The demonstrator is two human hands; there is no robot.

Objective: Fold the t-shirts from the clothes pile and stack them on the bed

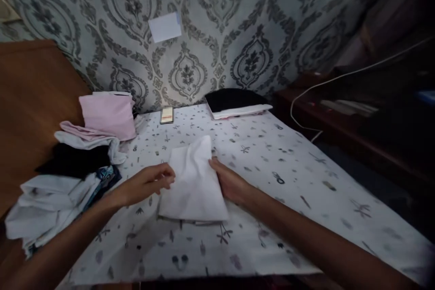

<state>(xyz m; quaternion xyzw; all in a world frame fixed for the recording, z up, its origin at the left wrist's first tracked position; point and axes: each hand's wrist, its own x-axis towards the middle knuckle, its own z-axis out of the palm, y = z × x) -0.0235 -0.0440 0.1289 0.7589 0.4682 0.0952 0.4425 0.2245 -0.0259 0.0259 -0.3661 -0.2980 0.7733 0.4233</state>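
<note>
A folded white cloth (195, 186) lies in the middle of the patterned bedsheet (258, 231), its upper part raised and creased. My right hand (231, 183) grips its right edge, thumb on top and the other fingers hidden under it. At the left edge is my left hand (146, 183), with bent fingers apart from the thumb. Its fingertips are at the fabric, and I cannot tell whether they touch it. What garment the cloth is does not show.
Piled clothes line the left side: a pink folded garment (108, 115), a black one (74, 159) and white ones (50, 204). Toward the wall lie a phone (166, 115) and a folded black garment (238, 99) on white cloth. A white cable (326, 82) hangs at right.
</note>
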